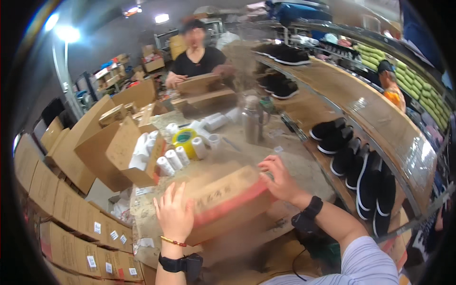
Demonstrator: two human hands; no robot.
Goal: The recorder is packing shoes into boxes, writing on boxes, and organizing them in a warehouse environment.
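Cardboard clutters the dusty worktop [304,171] before you; nearest lies a flat brown cardboard shoebox with a red band [223,199]. Your left hand [175,213] rests spread on its near-left corner. Your right hand [280,178] presses its far-right edge, fingers curled.

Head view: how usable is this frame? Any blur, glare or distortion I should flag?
Head view: strong fisheye, so the shoe shelf bows and the corners go black; ceiling lights flare at upper left; both hands, left hand and right hand, and the shoebox they touch are soft with blur; the steel bottle behind reads more clearly.
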